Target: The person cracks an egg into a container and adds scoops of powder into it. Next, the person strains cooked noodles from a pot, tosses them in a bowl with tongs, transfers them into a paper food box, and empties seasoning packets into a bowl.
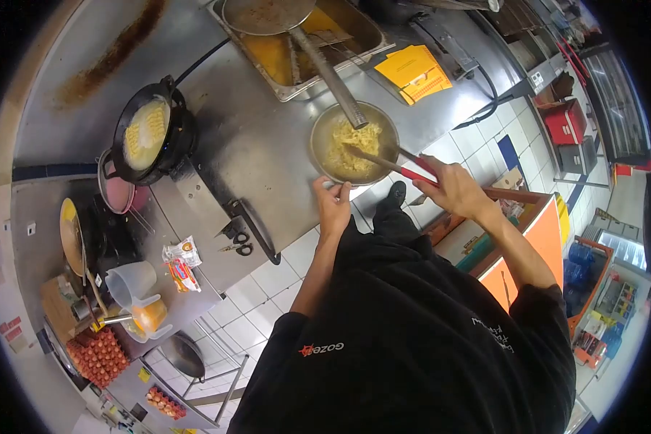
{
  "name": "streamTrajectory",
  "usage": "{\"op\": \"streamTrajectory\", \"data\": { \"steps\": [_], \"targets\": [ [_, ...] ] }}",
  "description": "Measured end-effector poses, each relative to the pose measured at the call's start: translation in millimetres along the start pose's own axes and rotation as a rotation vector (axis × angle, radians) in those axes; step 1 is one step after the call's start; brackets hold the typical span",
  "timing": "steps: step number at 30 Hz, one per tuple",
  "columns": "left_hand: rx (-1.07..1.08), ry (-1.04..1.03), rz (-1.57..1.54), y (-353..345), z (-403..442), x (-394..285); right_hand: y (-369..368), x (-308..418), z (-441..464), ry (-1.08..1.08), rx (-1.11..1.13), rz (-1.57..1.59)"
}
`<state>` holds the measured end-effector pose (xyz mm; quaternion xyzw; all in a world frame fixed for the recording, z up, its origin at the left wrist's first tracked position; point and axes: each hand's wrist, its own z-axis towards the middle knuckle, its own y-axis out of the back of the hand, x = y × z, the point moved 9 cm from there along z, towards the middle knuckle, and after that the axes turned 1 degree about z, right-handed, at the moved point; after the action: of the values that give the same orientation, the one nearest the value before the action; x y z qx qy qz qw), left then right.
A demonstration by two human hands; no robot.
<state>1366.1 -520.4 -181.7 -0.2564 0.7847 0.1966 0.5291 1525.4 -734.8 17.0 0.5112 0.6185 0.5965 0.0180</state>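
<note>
Steel counter (246, 130) in front of me, w/ tray (286, 92) on far side. Strainer (333, 72) lies across tray, handle over bowl; can't tell if touching. Bowl (321, 145) sits at near edge. Red-handled tongs (380, 160) dip in yellow noodles (363, 139) there. My R hand (452, 189) grips tongs; L hand (333, 206) pinches bowl rim.

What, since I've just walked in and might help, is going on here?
The person's left hand holds the near rim of a round metal bowl containing yellow curly noodles. Their right hand grips red-handled tongs, whose tips are in among those noodles. Off to the person's left, a round black pan holds a wavy yellow noodle block in pale liquid; neither hand is touching that pan.
</note>
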Motion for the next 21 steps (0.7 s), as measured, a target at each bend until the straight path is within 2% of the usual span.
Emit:
{"op": "streamTrajectory", "data": {
  "steps": [1, 2, 3, 5, 9, 11, 12, 13, 15, 16, 17, 19, 20, 21],
  "targets": [
    [0.004, 0.027, 0.027, 1, 1, -1, 16, 31, -5, 0.139, -0.125, -0.322],
    [0.01, 0.056, 0.055, 2, 0, -1, 20, 37, -6, 0.015, -0.014, -0.34],
    [0.003, 0.061, 0.053, 4, -1, 1, 22, 53, -6, 0.02, -0.006, -0.341],
    [0.02, 0.045, 0.038, 4, 1, 1, 19, 73, -6, 0.051, 0.011, -0.606],
    [0.034, 0.031, 0.075, 9, 0, 3, -42, 45, 17, 0.113, 0.005, -0.71],
    [0.008, -0.003, 0.061, 12, 0, 1, -63, 44, 18, 0.177, -0.04, -0.486],
    [0.002, -0.002, 0.055, 13, -1, 1, -67, 49, 26, 0.194, -0.032, -0.273],
    [-0.01, -0.014, 0.044, 15, -2, 0, -64, 49, 28, 0.202, -0.025, -0.279],
    [-0.03, -0.021, 0.028, 21, -7, -3, -88, 15, 13, -0.497, 0.411, 0.69],
    [-0.028, -0.002, 0.056, 26, -9, -8, -78, 22, 8, -0.499, 0.387, 0.827],
    [-0.027, 0.018, 0.085, 30, -11, -13, -75, 20, 4, -0.498, 0.396, 0.819],
    [-0.043, 0.017, 0.1, 36, -11, -8, -41, 21, 10, -0.318, 0.165, 0.482],
    [-0.049, 0.009, 0.122, 37, -10, -6, -26, 28, 9, -0.219, 0.113, 0.217],
    [-0.052, 0.008, 0.119, 36, -10, -7, -19, 32, 2, -0.217, 0.115, 0.214]
  ]
}}
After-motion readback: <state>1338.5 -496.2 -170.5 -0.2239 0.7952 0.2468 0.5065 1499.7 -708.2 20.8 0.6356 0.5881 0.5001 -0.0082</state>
